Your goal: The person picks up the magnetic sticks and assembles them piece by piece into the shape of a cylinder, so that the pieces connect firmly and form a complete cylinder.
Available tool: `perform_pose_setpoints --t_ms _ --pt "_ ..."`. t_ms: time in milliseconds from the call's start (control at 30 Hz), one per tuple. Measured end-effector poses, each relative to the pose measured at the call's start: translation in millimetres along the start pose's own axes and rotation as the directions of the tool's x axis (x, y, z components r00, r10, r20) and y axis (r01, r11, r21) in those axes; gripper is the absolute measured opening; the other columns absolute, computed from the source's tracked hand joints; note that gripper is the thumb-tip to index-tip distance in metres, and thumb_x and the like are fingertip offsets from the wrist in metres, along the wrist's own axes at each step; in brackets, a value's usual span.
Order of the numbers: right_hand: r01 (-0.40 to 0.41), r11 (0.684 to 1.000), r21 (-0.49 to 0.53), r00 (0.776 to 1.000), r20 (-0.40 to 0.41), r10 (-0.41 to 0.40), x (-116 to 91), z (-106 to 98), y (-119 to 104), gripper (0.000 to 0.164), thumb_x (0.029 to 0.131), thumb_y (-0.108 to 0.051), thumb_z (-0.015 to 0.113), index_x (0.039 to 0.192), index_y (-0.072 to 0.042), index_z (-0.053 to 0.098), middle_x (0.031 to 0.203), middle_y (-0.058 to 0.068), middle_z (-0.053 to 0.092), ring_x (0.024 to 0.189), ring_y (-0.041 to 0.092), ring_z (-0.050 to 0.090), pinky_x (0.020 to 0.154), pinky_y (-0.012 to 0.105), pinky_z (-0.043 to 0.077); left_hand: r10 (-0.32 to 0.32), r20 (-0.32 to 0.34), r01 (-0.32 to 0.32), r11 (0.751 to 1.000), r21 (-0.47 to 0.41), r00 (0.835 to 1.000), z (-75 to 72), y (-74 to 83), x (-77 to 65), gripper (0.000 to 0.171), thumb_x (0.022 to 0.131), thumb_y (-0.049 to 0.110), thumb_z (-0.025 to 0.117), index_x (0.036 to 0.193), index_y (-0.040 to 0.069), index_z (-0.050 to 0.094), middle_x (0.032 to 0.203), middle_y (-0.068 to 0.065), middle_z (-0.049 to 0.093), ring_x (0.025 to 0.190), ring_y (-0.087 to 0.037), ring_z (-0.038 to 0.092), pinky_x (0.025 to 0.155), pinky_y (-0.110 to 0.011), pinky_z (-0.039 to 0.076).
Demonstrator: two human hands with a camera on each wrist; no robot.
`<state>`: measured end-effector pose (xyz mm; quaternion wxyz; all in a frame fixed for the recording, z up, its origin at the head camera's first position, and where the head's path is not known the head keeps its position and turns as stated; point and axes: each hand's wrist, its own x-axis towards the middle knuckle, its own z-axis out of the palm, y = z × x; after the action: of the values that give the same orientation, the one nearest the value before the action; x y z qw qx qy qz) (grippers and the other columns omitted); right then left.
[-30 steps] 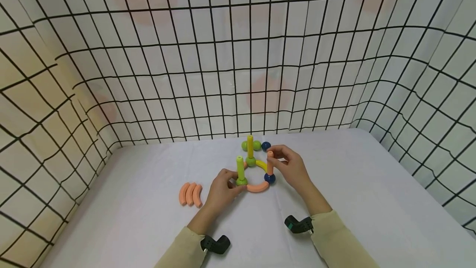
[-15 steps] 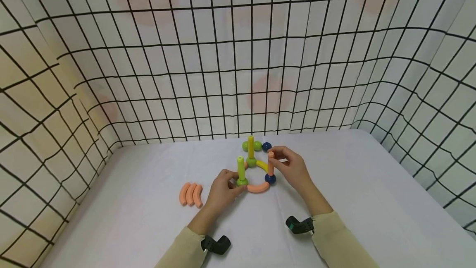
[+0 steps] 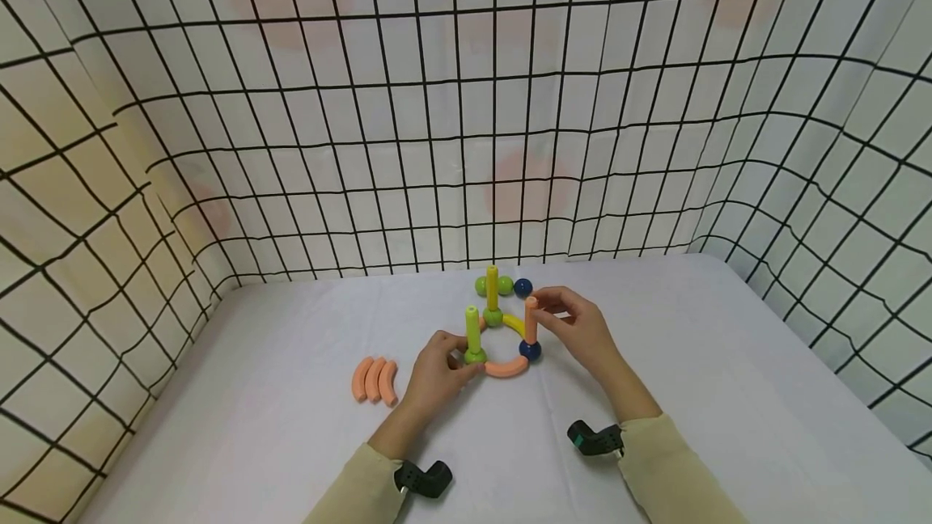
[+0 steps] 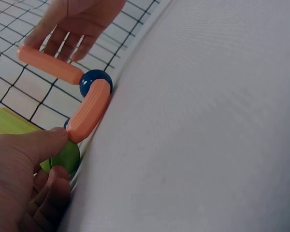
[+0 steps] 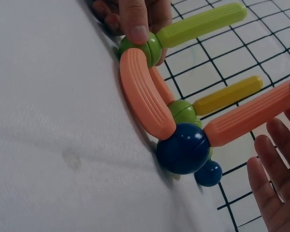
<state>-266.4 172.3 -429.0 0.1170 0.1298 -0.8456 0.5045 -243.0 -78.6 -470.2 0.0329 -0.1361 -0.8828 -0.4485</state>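
Observation:
My left hand [image 3: 434, 370] pinches a green ball [image 4: 66, 157] between thumb and fingers. From this ball a lime-green rod [image 3: 473, 331] stands upright. At the right, a blue ball [image 5: 182, 148] bears an upright orange rod [image 3: 531, 322]. My right hand [image 3: 580, 328] is beside that rod, fingertips right at its upper end, the other fingers loosely extended. A curved orange piece [image 5: 145, 94] joins the green and blue balls at the front of the ring. At the back, another green ball [image 3: 493, 317] carries a yellow rod [image 3: 492, 288], and a curved yellow piece [image 3: 514, 323] runs from it towards the blue ball.
Three curved orange pieces [image 3: 373, 379] lie side by side on the white table [image 3: 277, 427], left of my left hand. Two loose green balls [image 3: 505, 285] and a loose blue ball [image 3: 523, 288] sit behind the ring. Black grid netting [image 3: 459, 136] encloses the back and sides.
My right hand has drawn slightly to the right, its fingertips now at the orange rod's right edge instead of over it. The rod stays upright. My left hand keeps its hold.

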Motion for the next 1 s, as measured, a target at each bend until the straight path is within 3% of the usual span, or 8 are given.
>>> perform_pose_setpoints --t_ms 200,433,633,800,1000 --pt "-0.027 1.0 -0.012 0.999 0.043 0.028 -1 -3 6 0.031 0.094 -0.029 0.071 0.122 -0.017 0.066 0.117 0.005 0.07 0.105 0.022 0.063 0.091 0.037 0.051 0.004 -0.001 -0.004 1.0 0.003 1.0 -0.2 0.9 -1.0 0.04 0.085 0.024 0.08 0.12 0.007 0.07 0.107 -0.004 0.059 0.078 -0.009 0.053 0.061 -0.019 0.047" --pt "-0.097 0.992 -0.086 0.982 0.155 0.109 -3 -6 18 0.037 0.092 -0.029 0.072 0.126 -0.017 0.064 0.125 0.007 0.067 0.106 0.024 0.063 0.083 0.031 0.053 0.007 -0.002 -0.007 1.0 0.004 1.0 -0.1 1.0 -1.3 0.039 0.085 0.023 0.08 0.119 0.007 0.07 0.105 -0.004 0.059 0.077 -0.009 0.053 0.06 -0.019 0.047" --pt "-0.096 0.988 -0.121 0.968 0.221 0.122 -5 -2 28 0.043 0.089 -0.029 0.075 0.128 -0.013 0.063 0.127 0.009 0.066 0.104 0.021 0.063 0.088 0.035 0.053 0.012 -0.003 -0.012 1.0 0.006 1.0 0.0 1.1 -1.3 0.038 0.085 0.022 0.08 0.119 0.007 0.07 0.105 -0.004 0.059 0.076 -0.009 0.054 0.058 -0.019 0.047" --pt "-0.081 0.984 -0.156 0.964 0.238 0.117 -7 3 32 0.043 0.088 -0.028 0.077 0.126 -0.013 0.063 0.123 0.007 0.067 0.103 0.019 0.064 0.091 0.04 0.053 0.013 0.002 -0.013 1.0 0.012 1.0 -0.2 0.2 -1.5 0.039 0.085 0.024 0.081 0.119 0.008 0.07 0.104 -0.004 0.058 0.076 -0.009 0.053 0.06 -0.019 0.047" --pt "-0.065 0.98 -0.189 0.965 0.239 0.11 -9 5 35 0.04 0.087 -0.028 0.078 0.122 -0.014 0.065 0.115 0.003 0.068 0.095 0.015 0.062 0.084 0.034 0.051 0.014 0.003 -0.014 0.999 0.031 1.0 -0.5 0.6 -1.1 0.039 0.085 0.025 0.081 0.119 0.008 0.071 0.104 -0.003 0.058 0.077 -0.009 0.052 0.062 -0.019 0.045"
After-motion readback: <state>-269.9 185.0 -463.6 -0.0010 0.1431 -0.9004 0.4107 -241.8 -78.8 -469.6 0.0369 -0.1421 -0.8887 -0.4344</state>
